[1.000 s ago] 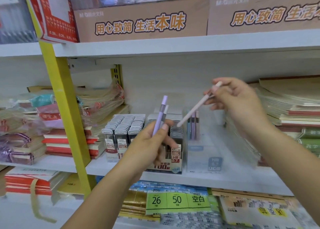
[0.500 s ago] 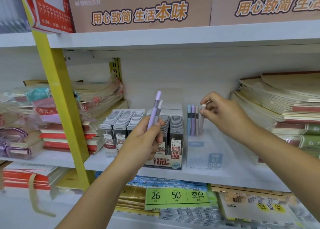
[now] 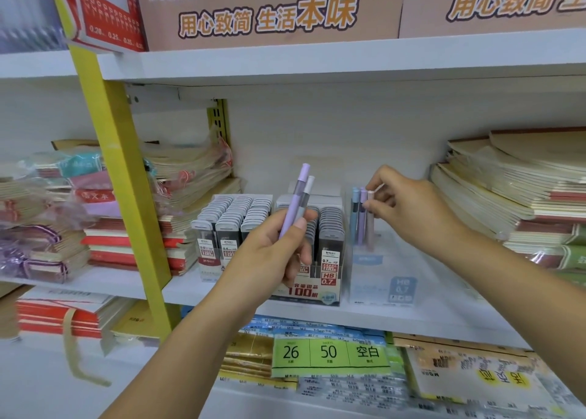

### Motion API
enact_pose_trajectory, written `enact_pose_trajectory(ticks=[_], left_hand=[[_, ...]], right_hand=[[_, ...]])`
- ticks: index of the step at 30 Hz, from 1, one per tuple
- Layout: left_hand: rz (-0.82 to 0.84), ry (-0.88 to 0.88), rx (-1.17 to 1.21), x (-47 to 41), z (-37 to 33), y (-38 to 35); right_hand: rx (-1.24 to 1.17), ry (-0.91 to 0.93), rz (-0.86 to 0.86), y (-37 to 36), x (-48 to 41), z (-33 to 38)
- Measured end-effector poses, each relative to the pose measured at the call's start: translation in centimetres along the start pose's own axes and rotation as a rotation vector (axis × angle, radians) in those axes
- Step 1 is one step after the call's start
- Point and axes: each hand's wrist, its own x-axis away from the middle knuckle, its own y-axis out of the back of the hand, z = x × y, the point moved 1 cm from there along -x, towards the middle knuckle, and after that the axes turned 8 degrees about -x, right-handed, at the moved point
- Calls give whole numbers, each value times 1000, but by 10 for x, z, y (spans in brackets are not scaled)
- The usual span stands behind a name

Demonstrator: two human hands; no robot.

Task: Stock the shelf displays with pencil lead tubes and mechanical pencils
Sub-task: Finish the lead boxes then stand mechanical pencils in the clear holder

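Left hand [image 3: 272, 250] clenched round lilac [image 3: 293, 201] and grey-white [image 3: 303, 198] mechanical pencils; right hand [image 3: 409, 206] pinches pale pink pencil [image 3: 369, 218] upright in clear display box [image 3: 380, 279].

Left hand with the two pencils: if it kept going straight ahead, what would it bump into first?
Probably the lead tube display box right behind the left hand; its two pencils stick up above the tubes. Depth is hard to judge.

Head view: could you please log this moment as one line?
left hand: holds two pencils | right hand: seating pink pencil in clear display
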Motion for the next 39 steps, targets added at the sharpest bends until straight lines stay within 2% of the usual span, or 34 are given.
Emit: enact_pose_trajectory(ticks=[4, 7, 8, 10, 12, 13, 15, 17, 19, 21, 23, 24, 30, 35, 39], left_hand=[[62, 28, 79, 1, -2, -4], [104, 43, 127, 1, -4, -6], [121, 44, 132, 1, -5, -7], [144, 46, 135, 1, -6, -11], [157, 52, 127, -1, -7, -16], [165, 53, 127, -1, -8, -19], [183, 53, 139, -2, -8, -24], [178, 52, 143, -2, -9, -28], [141, 55, 111, -2, -9, -29], [86, 54, 38, -3, -7, -25], [24, 46, -50, -3, -5, -20], [-2, 42, -75, -3, -3, -17], [-37, 52, 0, -4, -1, -12], [-62, 29, -22, -3, 0, -9], [-74, 19, 3, -4, 0, -7]], right_hand=[[310, 49, 40, -6, -4, 0], [294, 32, -10, -4, -2, 4], [189, 25, -55, -1, 1, 10], [-170, -25, -73, 4, 9, 27], [-575, -112, 27, 6, 16, 46], [-691, -152, 73, 5, 18, 52], [-785, -204, 121, 4, 21, 58], [-816, -209, 93, 4, 23, 58], [-906, -207, -6, 11, 20, 56], [-1017, -208, -222, 27, 13, 48], [-918, -155, -407, 45, 3, 33], [-798, -126, -427, 52, -2, 25], [-53, -28, -93, 35, -14, -14], [62, -6, 1, 18, -15, -28], [64, -12, 7, 17, -15, -31]])
